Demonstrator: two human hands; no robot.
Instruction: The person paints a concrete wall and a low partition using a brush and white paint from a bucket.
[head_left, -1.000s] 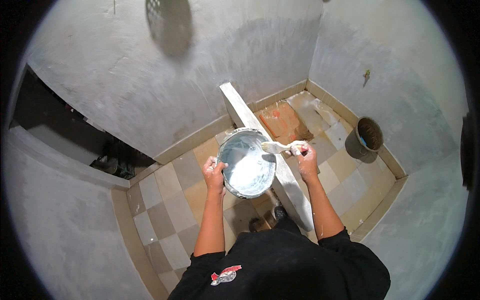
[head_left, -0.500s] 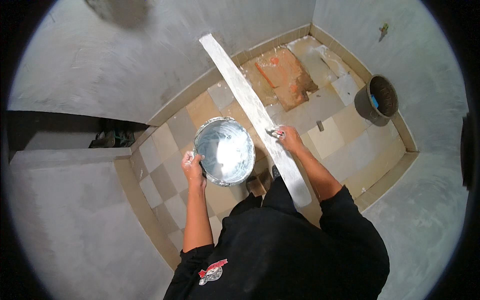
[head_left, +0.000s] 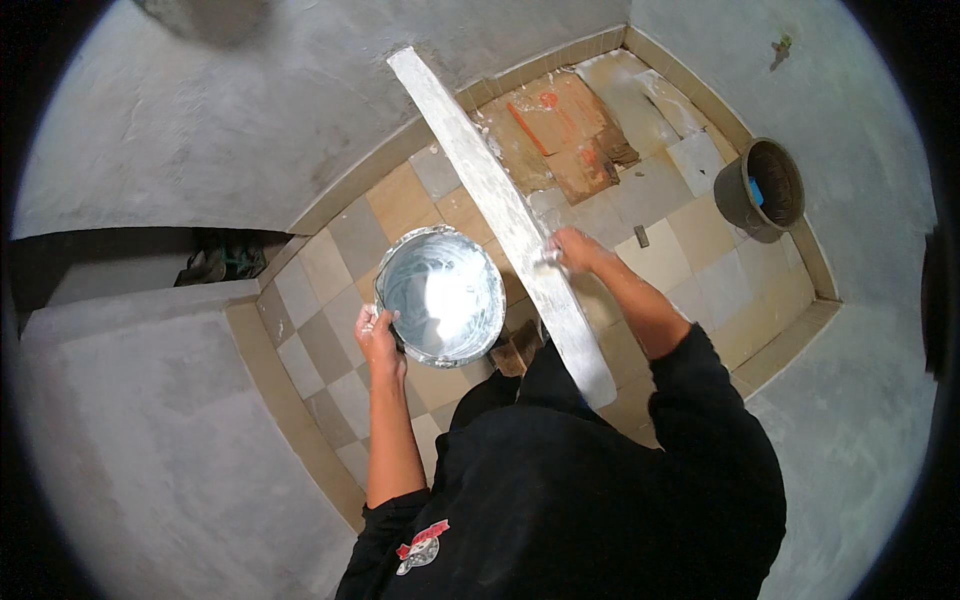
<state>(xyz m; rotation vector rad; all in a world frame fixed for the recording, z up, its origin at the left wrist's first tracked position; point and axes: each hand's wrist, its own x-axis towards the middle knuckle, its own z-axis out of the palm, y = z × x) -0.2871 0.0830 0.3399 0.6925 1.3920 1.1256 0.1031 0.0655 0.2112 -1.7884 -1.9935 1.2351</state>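
Note:
My left hand (head_left: 378,338) is closed on the near left rim of a round bucket (head_left: 405,305), its thumb over the edge. Pale, wet-looking smears coat the inside, and a bright glare hides part of the bottom. To the right of the bucket, a long, narrow white beam (head_left: 470,160) runs from the far wall down toward my body. My right hand (head_left: 575,250) is closed around a paintbrush (head_left: 546,257), its white-coated end against the beam's surface. The fingers hide most of the handle. White specks mark the fingers of my left hand.
Stained brown cardboard (head_left: 570,145) lies on the checkered tile floor beyond the beam. A dark bucket (head_left: 760,190) with something blue inside stands by the right wall. A small dark block (head_left: 641,236) sits on the tiles. Grey walls surround the floor; a dark recess (head_left: 110,265) opens at left.
My right hand has moved slightly up along the beam and rolled over, covering more of the paintbrush. My left hand and its bucket have shifted slightly left and up in the view.

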